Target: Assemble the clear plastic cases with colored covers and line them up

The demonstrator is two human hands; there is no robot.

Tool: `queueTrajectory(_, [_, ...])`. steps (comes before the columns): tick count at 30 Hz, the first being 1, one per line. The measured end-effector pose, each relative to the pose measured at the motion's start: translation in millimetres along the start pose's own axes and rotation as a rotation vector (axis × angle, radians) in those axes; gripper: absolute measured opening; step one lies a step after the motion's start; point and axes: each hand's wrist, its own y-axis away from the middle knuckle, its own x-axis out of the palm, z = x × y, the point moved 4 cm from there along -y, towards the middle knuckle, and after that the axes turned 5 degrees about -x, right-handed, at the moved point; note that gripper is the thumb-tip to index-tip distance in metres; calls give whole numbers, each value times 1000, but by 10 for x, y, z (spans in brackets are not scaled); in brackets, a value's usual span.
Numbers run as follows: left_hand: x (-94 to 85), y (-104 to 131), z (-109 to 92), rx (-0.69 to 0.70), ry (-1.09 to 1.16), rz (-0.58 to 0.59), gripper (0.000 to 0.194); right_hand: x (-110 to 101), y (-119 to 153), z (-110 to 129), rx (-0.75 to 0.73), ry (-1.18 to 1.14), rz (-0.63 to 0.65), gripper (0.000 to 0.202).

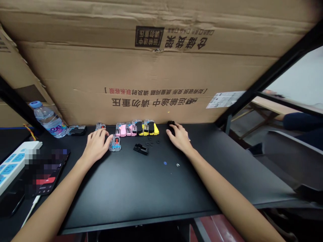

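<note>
My left hand rests on the black table with fingers stretched forward and thumb apart. Its thumb is beside a small clear plastic part with blue and orange bits inside; another clear part shows just beyond the fingertips. My right hand lies farther right, fingers slightly bent and thumb apart, its fingertips at a small black part; whether they grip it is unclear. Between the hands lie a black plastic piece and several small black rings.
Clear plastic assemblies with pink and yellow parts line the cardboard at the back. At left are a water bottle, a power strip and a phone. A blue disc lies on the table.
</note>
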Motion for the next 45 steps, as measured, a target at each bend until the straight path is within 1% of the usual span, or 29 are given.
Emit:
queueTrajectory(4, [-44, 11, -63, 48, 18, -66, 28, 55, 52, 127, -82, -51, 14, 49])
queueTrajectory(6, [-49, 27, -124, 114, 39, -77, 26, 84, 85, 190, -111, -71, 39, 48])
queueTrajectory(8, [-42, 56, -215, 220, 71, -49, 23, 69, 115, 258, -131, -74, 29, 46])
queueTrajectory(10, [-32, 104, -331, 351, 112, 12, 22, -23, 149, 367, -163, -76, -58, 41])
queueTrajectory(12, [-29, 164, -453, 462, 150, 68, 22, -170, 210, 552, -234, -110, -180, 34])
queueTrajectory(13, [-30, 191, -506, 492, 163, 85, 22, -239, 253, 674, -289, -151, -214, 30])
queueTrajectory(14, [-31, 216, -557, 513, 175, 97, 22, -291, 302, 810, -353, -201, -211, 26])
queueTrajectory(15, [-31, 239, -602, 528, 184, 106, 22, -322, 356, 949, -414, -254, -177, 24])
queueTrajectory(18, [-42, 280, -694, 534, 213, 116, 23, -282, 524, 1305, -558, -349, 43, 29])
queueTrajectory(19, [-57, 279, -701, 516, 230, 105, 29, -241, 571, 1380, -585, -345, 112, 32])
queueTrajectory(20, [-80, 270, -692, 484, 249, 83, 39, -200, 606, 1425, -594, -342, 158, 35])
queueTrajectory(22, [-142, 235, -635, 389, 290, 13, 62, -128, 644, 1447, -565, -361, 211, 35])
queueTrajectory(23, [-170, 215, -596, 342, 305, -22, 70, -102, 649, 1435, -533, -388, 225, 34])
queueTrajectory(24, [-190, 198, -560, 308, 313, -45, 74, -83, 650, 1418, -498, -425, 237, 32])
queueTrajectory(25, [-195, 187, -533, 293, 313, -51, 73, -71, 650, 1402, -469, -461, 251, 31])
queueTrajectory(27, [-160, 186, -524, 320, 295, -4, 62, -67, 651, 1391, -445, -503, 277, 27])
queueTrajectory(29, [-88, 218, -574, 386, 271, 73, 47, -83, 655, 1413, -475, -486, 288, 21])
queueTrajectory(31, [-14, 269, -656, 440, 266, 133, 38, -102, 664, 1453, -532, -439, 289, 19])
queueTrajectory(33, [45, 316, -739, 473, 275, 177, 36, -110, 678, 1495, -586, -399, 290, 20])
queueTrajectory(35, [91, 347, -791, 484, 284, 213, 40, -102, 698, 1531, -629, -380, 301, 22])
queueTrajectory(38, [136, 360, -795, 484, 288, 239, 47, -61, 722, 1546, -665, -403, 343, 26])
queueTrajectory(41, [156, 359, -765, 495, 278, 254, 44, -25, 680, 1452, -638, -429, 338, 26])
queueTrajectory(45, [142, 356, -757, 489, 292, 268, 38, -72, 495, 1155, -521, -391, 211, 26])
